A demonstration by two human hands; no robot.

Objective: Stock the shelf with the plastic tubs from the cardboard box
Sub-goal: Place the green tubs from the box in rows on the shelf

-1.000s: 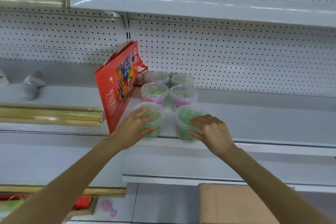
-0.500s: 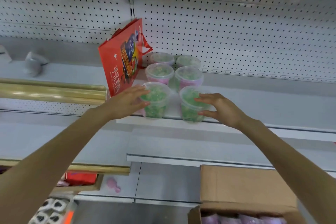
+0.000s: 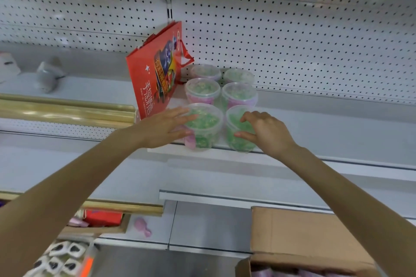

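**Six tubs on the shelf, two hands on the front pair**

We are counting six clear plastic tubs (image 3: 202, 92) with green contents, standing upright on the white shelf (image 3: 326, 128) in two columns of three, close together; the back pair is sitting against the pegboard (image 3: 292, 40). We are reaching in with two bare hands. Our left hand (image 3: 164, 128) is lying flat, fingers straight, touching the side of the front-left tub (image 3: 206, 126) without curling round it. Our right hand (image 3: 266, 134) is grasping the front-right tub (image 3: 236, 141), with fingers arched over its lid and the thumb pressing its wall. Both front tubs are standing at the shelf's front edge. One red gift bag (image 3: 155, 74) is leaning just beside the left column, tilted toward the pegboard. To the left, at least two gold rolls (image 3: 67, 112) are lying along the neighbouring shelf. One open cardboard box (image 3: 304, 238) is sitting below at the right; purple lids are showing inside it, too few in view for us to count.
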